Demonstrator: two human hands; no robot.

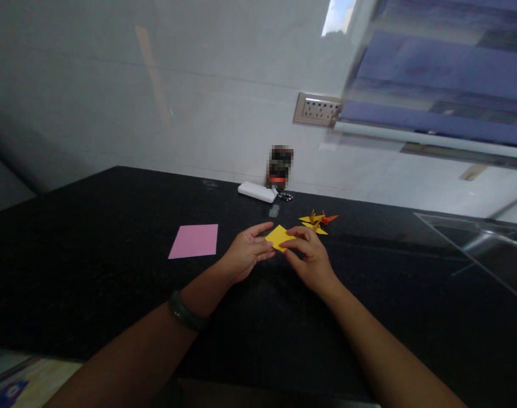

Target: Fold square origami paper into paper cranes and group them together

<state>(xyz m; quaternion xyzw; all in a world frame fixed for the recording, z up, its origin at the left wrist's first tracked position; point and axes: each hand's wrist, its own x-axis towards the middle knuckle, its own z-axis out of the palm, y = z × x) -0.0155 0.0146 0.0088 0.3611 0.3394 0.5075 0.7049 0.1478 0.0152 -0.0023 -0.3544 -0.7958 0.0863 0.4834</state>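
Between my two hands is a small folded square of yellow origami paper (278,234), turned so a corner points away from me. My left hand (248,251) pinches its left corner between thumb and fingers. On the right side, the fingers and thumb of my right hand (311,258) grip the other edge. Just beyond my right hand lie folded paper cranes (317,221), two yellow and one orange-red. A pink sheet of paper (194,241) rests flat on the dark countertop (126,272), left of my left hand.
A white oblong device (257,192) with a beaded strap (285,196) lies near the wall, beside a small pixelated object (280,166). A socket panel (316,109) is on the tiled wall. At the right is a sink (496,249); a purple blind (436,73) hangs above.
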